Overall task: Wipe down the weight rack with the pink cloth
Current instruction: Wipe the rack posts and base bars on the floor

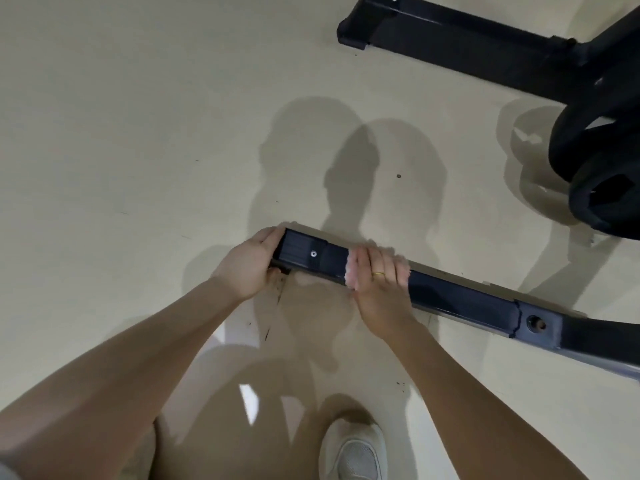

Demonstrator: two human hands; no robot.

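Low on the pale floor, just below the middle of the head view, a black bar of the weight rack lies flat, running from its capped end near the centre out toward 4 o'clock, where it leaves the picture at the right edge. A small silver screw sits on top of the end cap, and a round hole shows in the bar further toward 4 o'clock.

At the capped end, the left hand grasps the bar's tip, fingers curled over the far side and thumb on the near side. Just to the 3 o'clock side of it, the right hand presses down across the top of the bar with its fingers wrapped over the pink cloth, which is bunched between palm and bar; pink edges peek out at both sides of the fingers. A gold ring sits on one finger of that hand. The two hands are near each other but apart, with the screw between them.

At 1 o'clock another black rack foot rests on the floor, and at 3 o'clock dark weight plates lean together. At 6 o'clock a white shoe stands on the floor, which carries shadows and a glossy reflection.
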